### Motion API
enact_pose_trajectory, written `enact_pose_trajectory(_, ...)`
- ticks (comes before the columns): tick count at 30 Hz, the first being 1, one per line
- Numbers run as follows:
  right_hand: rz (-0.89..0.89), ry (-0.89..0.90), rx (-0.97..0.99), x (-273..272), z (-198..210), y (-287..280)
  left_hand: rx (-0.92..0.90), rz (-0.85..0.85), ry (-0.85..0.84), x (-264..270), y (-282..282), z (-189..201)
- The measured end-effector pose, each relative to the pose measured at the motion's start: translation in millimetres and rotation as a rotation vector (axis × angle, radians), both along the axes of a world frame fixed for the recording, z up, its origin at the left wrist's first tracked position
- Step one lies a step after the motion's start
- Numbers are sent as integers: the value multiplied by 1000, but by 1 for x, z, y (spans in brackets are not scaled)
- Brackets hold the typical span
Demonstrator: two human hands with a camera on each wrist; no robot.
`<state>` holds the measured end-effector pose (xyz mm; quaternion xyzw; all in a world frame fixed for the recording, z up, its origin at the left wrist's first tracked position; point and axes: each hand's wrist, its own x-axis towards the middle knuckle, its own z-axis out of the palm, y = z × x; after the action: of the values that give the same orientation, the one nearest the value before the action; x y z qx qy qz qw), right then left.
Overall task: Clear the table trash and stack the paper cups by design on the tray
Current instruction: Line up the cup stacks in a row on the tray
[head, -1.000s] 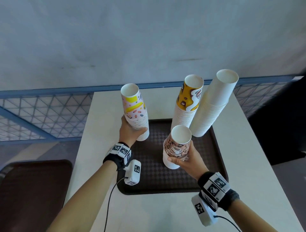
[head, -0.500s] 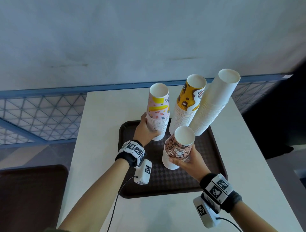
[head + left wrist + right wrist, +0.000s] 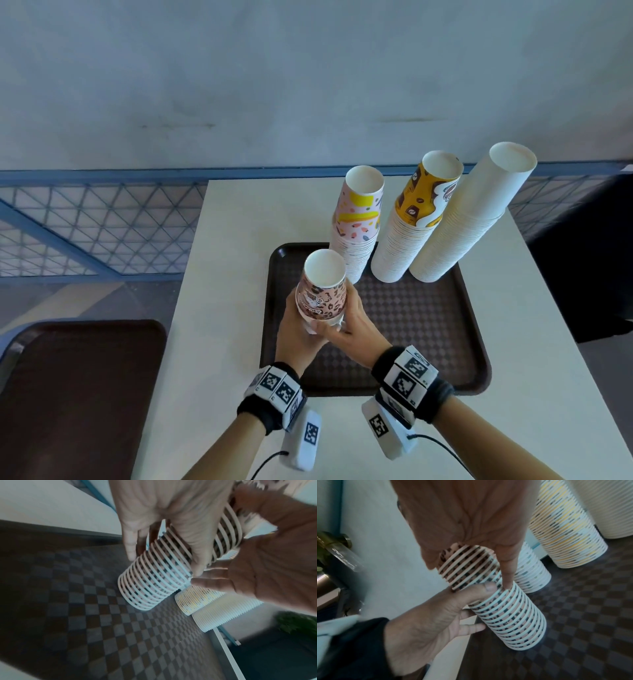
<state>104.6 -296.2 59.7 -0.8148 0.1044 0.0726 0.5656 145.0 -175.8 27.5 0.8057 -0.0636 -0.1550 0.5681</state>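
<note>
Gripping the leopard-print cup stack (image 3: 320, 301), both hands, left hand (image 3: 297, 334), right hand (image 3: 356, 327), above the tray (image 3: 445, 342)

In front of you, filling the lower middle of the head view, is a pale, rectangular table (image 3: 222, 260) with a smooth, matte top. Directly on it, right of centre in the frame, lies a dark brown plastic tray (image 3: 411, 329) with a raised rim and a checkered, textured floor. Your tray sits square to the table edges, with bare tabletop showing on every side of it. Its near rim lies just beyond your wrists; its far rim is partly hidden behind cup stacks.
</note>
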Motion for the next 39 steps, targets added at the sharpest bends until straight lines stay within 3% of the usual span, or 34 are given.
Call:
enact_pose_trajectory(3, 12, -26, -34, 5, 2, -7, 36, 46, -59, 12, 4, 4)
enact_pose_trajectory(7, -327, 12, -41, 19, 0, -33, 131, 109, -70, 39, 11, 4)
enact_pose_trajectory(9, -405, 65, -56, 29, -1, -42, 142, 106, -53, 54, 12, 5)
enact_pose_trajectory(16, -398, 130, -106, 65, -10, -49, 171, 64, -6, 88, 12, 7)
enact_pose_trajectory(23, -488, 71, -137, 87, -18, -46, 200, 24, -19, 105, 7, 10)
enact_pose_trajectory(39, -455, 66, -111, 92, -20, -53, 224, 8, -31, 119, -3, 10)
